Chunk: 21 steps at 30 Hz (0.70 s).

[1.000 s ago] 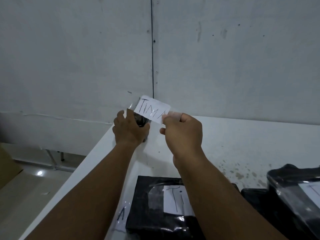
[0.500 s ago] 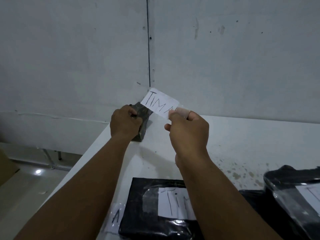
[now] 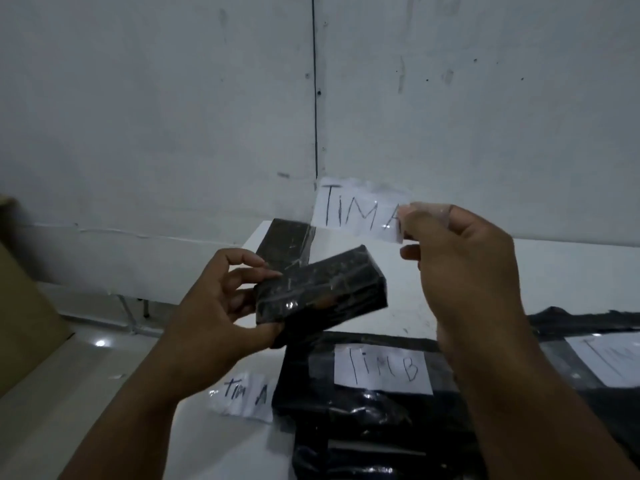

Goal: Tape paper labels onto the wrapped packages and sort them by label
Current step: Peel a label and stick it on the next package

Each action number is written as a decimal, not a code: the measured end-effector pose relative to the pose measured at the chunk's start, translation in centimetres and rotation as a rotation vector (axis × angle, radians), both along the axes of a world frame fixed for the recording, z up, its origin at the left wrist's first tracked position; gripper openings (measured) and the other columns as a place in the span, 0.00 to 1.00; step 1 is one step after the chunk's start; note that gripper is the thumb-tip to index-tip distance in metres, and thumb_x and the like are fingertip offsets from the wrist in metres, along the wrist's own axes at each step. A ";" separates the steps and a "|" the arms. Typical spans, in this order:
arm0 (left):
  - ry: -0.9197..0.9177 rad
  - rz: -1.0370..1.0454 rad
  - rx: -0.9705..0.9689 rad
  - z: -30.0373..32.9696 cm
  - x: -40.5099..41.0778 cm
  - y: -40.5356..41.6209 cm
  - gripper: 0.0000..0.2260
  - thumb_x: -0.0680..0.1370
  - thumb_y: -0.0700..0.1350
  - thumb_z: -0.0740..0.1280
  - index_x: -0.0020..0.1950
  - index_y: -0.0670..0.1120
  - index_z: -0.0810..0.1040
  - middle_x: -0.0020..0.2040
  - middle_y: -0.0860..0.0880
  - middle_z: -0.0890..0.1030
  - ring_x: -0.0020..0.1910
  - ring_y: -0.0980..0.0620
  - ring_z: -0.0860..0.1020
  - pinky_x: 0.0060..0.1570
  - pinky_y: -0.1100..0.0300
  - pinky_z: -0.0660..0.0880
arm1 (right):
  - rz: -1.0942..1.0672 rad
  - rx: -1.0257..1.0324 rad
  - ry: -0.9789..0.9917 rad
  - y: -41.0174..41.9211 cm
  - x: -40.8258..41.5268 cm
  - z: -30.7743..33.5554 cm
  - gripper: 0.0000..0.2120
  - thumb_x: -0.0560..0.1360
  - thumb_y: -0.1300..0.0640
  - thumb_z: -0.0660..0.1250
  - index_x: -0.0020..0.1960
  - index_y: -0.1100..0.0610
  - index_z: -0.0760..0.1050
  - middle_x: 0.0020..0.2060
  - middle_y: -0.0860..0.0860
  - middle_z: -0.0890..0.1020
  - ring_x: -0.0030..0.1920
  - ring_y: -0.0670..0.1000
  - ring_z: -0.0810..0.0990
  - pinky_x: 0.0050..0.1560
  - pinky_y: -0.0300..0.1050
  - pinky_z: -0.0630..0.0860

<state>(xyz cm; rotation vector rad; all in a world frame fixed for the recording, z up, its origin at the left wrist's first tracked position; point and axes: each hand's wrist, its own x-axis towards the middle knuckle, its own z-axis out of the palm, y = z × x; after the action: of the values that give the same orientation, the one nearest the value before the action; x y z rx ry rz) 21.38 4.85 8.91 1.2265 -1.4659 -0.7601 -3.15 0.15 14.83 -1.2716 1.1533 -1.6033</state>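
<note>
**Item: one small package, unlabelled, with TIM A label in hand**

Head view, the only one.

- My left hand (image 3: 221,306): fingers curled round one end of a small black wrapped package (image 3: 320,287), thumb on top, held tilted above the white table (image 3: 571,271). Its upper face bears no label.
- My right hand (image 3: 460,271): thumb and forefinger pinch the right edge of a paper label reading TIM A (image 3: 356,211), clear tape over it. The label hangs up and to the right of the package, apart from it.
- Beyond my left fingers: a second small black package (image 3: 285,242) lying on the table, also bare.
- Below my right wrist: a larger black package labelled TIM B (image 3: 381,372), flat on the table.
- Below my left fingers: a loose TIM A label (image 3: 246,396) on the table, touching that package's left edge.
- Far right: another labelled package (image 3: 609,362), writing too blurred to read.

Step in hand, as I judge it: label and package gathered, not yet joined. Next move calls for levelling the package, laying the label flat on its top face and pressing the tape down smooth.
</note>
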 end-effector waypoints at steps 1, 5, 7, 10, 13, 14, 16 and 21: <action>-0.009 -0.035 0.015 -0.1 -0.3 0.7 0.33 0.59 0.43 0.83 0.59 0.58 0.73 0.59 0.50 0.85 0.56 0.47 0.86 0.50 0.60 0.82 | 0.024 0.011 0.015 0.7 -0.3 -0.3 0.05 0.76 0.49 0.72 0.42 0.47 0.85 0.37 0.39 0.86 0.37 0.39 0.83 0.40 0.40 0.73; -0.069 -0.100 0.041 -0.9 -1.4 2.3 0.35 0.62 0.45 0.83 0.64 0.58 0.71 0.61 0.51 0.84 0.60 0.49 0.84 0.56 0.62 0.80 | 0.076 0.050 0.111 3.2 -1.1 -1.9 0.04 0.75 0.48 0.73 0.42 0.42 0.85 0.35 0.41 0.86 0.35 0.37 0.82 0.39 0.42 0.76; -0.085 -0.110 0.043 -1.2 -2.2 2.4 0.37 0.63 0.44 0.83 0.67 0.55 0.69 0.63 0.52 0.84 0.62 0.50 0.83 0.58 0.63 0.80 | 0.086 0.062 0.135 4.1 -1.5 -2.8 0.04 0.75 0.48 0.73 0.43 0.41 0.86 0.36 0.41 0.87 0.37 0.39 0.84 0.42 0.43 0.78; -0.089 -0.109 0.031 -1.7 -3.2 2.5 0.40 0.64 0.40 0.83 0.71 0.55 0.69 0.64 0.51 0.83 0.63 0.49 0.83 0.60 0.58 0.80 | 0.089 0.095 0.159 5.1 -2.3 -4.0 0.04 0.75 0.49 0.74 0.43 0.40 0.86 0.38 0.38 0.87 0.40 0.37 0.85 0.42 0.37 0.76; -0.108 -0.030 0.046 -2.0 -3.6 2.5 0.38 0.60 0.43 0.84 0.65 0.60 0.72 0.59 0.54 0.84 0.58 0.49 0.85 0.55 0.57 0.82 | 0.089 0.145 0.194 5.3 -2.7 -4.8 0.04 0.75 0.50 0.75 0.41 0.44 0.87 0.38 0.37 0.87 0.40 0.36 0.84 0.41 0.35 0.76; -0.115 -0.029 0.061 -2.1 -3.7 2.5 0.38 0.60 0.45 0.84 0.64 0.61 0.72 0.58 0.54 0.84 0.58 0.49 0.85 0.54 0.57 0.83 | 0.089 0.156 0.201 5.3 -2.9 -5.0 0.04 0.75 0.50 0.75 0.41 0.45 0.87 0.38 0.37 0.87 0.40 0.35 0.84 0.41 0.35 0.76; -0.109 -0.026 0.094 -2.2 -3.7 2.6 0.40 0.58 0.47 0.85 0.65 0.64 0.71 0.59 0.55 0.84 0.59 0.49 0.84 0.58 0.54 0.82 | 0.089 0.164 0.192 5.3 -3.2 -5.2 0.04 0.74 0.50 0.75 0.41 0.46 0.87 0.37 0.37 0.87 0.39 0.35 0.84 0.39 0.31 0.75; -0.168 0.035 0.092 -1.5 -3.9 3.5 0.39 0.59 0.70 0.80 0.67 0.65 0.74 0.64 0.58 0.82 0.64 0.55 0.80 0.64 0.51 0.77 | 0.091 0.122 0.155 5.3 -3.7 -5.2 0.04 0.74 0.51 0.75 0.41 0.43 0.87 0.33 0.42 0.86 0.33 0.37 0.82 0.33 0.26 0.73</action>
<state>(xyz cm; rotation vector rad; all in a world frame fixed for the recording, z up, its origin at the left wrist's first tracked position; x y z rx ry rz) 17.52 8.36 7.40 1.4104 -1.5549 -0.7224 -6.83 5.48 9.60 -1.3668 1.2493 -1.3673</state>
